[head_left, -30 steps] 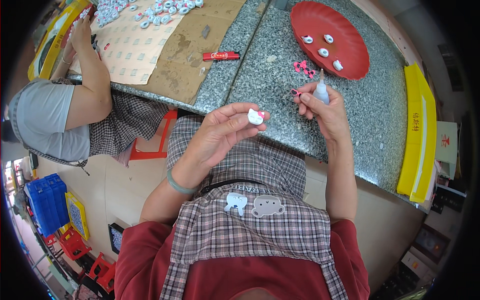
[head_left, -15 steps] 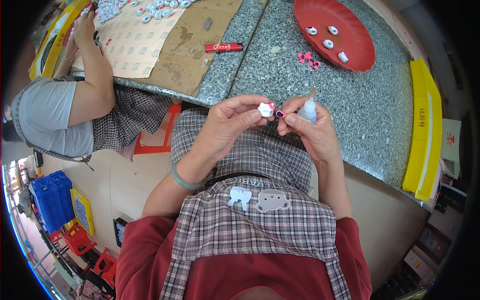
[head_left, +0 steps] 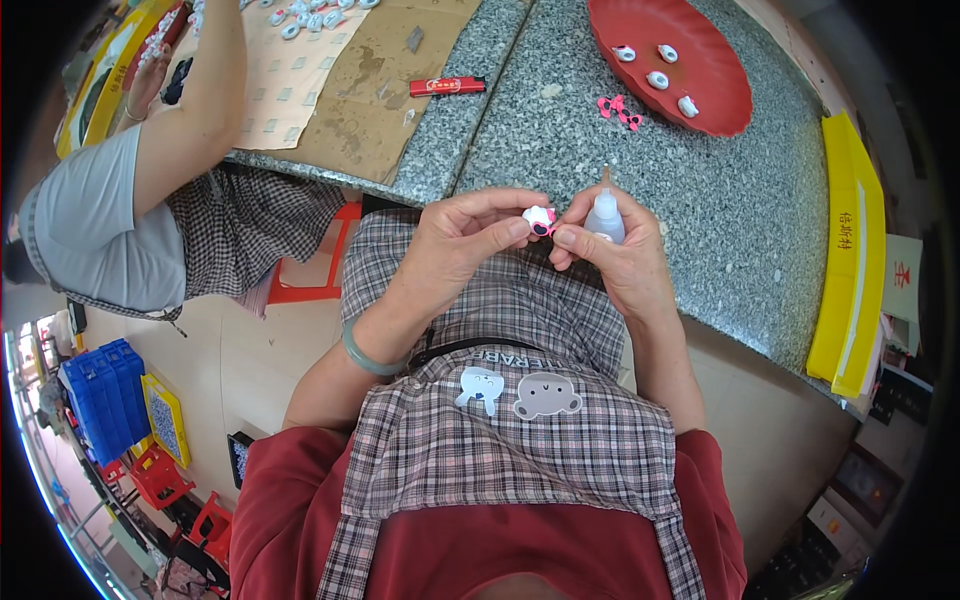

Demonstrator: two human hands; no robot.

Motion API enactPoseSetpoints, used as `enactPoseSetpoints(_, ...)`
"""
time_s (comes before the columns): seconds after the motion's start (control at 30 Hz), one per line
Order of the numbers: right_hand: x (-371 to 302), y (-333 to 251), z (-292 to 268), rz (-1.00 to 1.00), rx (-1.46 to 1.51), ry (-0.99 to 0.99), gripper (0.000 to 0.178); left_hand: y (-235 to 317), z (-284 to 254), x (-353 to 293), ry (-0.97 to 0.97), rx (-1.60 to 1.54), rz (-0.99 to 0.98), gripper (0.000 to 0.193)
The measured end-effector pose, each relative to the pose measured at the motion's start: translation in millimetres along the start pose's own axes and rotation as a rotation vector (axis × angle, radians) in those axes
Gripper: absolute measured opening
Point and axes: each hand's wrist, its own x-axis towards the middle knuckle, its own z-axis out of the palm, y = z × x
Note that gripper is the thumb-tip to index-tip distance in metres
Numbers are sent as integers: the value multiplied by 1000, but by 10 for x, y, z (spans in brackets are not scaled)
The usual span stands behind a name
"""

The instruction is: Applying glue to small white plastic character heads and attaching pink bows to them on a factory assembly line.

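My left hand [head_left: 455, 245] is closed, pinching a small white cat-head figurine [head_left: 534, 214] with a pink bow between thumb and fingertips. Against the figurine's front lies a tiny pink pair of glasses with black lenses [head_left: 541, 229]. The thumb and fingertips of my right hand [head_left: 630, 265] grip the glasses' right end. That same hand also keeps a translucent squeeze bottle [head_left: 605, 218] upright, its thin brownish nozzle pointing away from me. Whether the glasses are stuck on or only touching the figurine, I cannot tell.
On the granite table [head_left: 560, 130], more pink glasses [head_left: 618, 110] lie beside a red scalloped tray [head_left: 690, 30] with several white figurines. A red stick-like object [head_left: 447, 86] sits farther left, near brown cardboard [head_left: 385, 70]. A co-worker's arm [head_left: 205, 100] reaches over the pale sheet at left.
My right hand has brought the pink glasses left onto the front of the figurine, which has tilted. The squeeze bottle shifted slightly left with it. The co-worker's arm has moved right.
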Motion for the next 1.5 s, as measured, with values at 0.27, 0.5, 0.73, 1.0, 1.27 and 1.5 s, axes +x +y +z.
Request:
enactPoseSetpoints(0.27, -21, 46, 48, -33, -94, 87, 16, 21, 69, -14, -12, 53, 55, 28)
enactPoseSetpoints(0.5, -66, 78, 140, -85, -244, 176, 15, -14, 141, -21, 41, 150, 122, 22)
enactPoseSetpoints(0.73, -82, 292, 242, -164, -169, 247, 18, -161, 184, -45, 138, 255, 244, 20)
enactPoseSetpoints(1.0, -40, 378, 286, -209, -151, 303, 14, -196, 226, -29, 230, 266, 223, 16)
enactPoseSetpoints(1.27, -58, 293, 282, -220, -166, 250, 18, -146, 137, -32, 147, 9, 149, 20)
enactPoseSetpoints(1.5, -115, 239, 333, -310, -242, 221, 16, -103, 131, -90, 67, -162, 114, 21)
